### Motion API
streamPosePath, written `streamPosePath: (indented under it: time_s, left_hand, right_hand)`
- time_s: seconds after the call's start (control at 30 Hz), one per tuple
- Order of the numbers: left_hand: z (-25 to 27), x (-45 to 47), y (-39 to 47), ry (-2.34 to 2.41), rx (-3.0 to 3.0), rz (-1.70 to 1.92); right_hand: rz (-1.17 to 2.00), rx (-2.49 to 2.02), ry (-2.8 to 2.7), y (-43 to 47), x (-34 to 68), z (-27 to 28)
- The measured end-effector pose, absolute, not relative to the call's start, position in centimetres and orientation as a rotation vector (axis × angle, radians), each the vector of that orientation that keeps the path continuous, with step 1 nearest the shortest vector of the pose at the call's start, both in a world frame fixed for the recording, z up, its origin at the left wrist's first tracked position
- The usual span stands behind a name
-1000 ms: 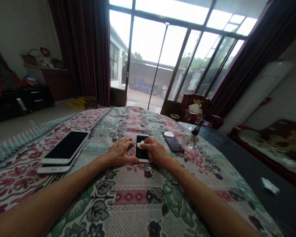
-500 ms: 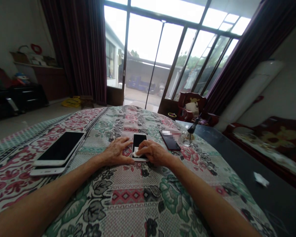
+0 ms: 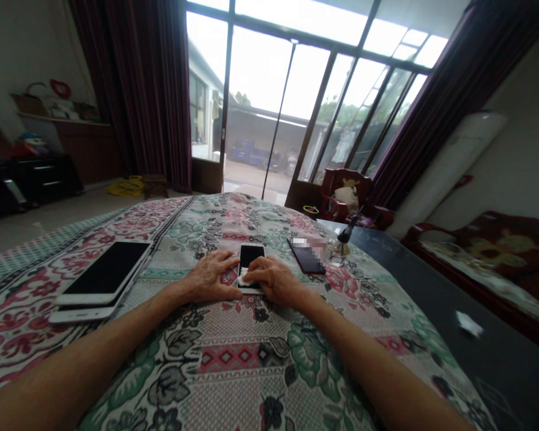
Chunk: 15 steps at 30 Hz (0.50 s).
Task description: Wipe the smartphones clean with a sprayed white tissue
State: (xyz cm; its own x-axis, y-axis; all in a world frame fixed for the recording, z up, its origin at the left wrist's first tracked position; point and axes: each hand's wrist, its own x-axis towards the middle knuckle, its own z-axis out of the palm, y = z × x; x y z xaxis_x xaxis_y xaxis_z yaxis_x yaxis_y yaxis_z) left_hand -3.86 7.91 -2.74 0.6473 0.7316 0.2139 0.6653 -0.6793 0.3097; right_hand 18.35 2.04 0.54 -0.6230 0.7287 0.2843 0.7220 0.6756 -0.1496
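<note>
A white-framed smartphone with a dark screen lies face up on the patterned tablecloth, between my hands. My right hand pinches a crumpled white tissue and presses it on the lower left of that screen. Part of the phone's right side is hidden behind this hand. My left hand rests on the cloth with its fingers spread, fingertips and thumb at the phone's left edge. Left of it, a larger white device with a black screen lies on top of another white one.
To the right lies a dark phone, partly blurred out. Behind it stands a small glass container with a black item at its top. Another white crumpled tissue is on the dark surface at right. Glass doors are ahead.
The right hand with the tissue has shifted slightly left on the phone's screen. The left hand keeps its place at the phone's edge. The whole view has moved a little.
</note>
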Motion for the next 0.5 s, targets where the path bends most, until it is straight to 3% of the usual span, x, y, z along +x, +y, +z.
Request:
streamPosePath:
  time_s: [0.5]
  left_hand:
    - [-2.6,-3.9,7.9,1.127,2.687,0.463]
  right_hand:
    - [0.154,-1.256,-2.608,2.7,21.2,2.6]
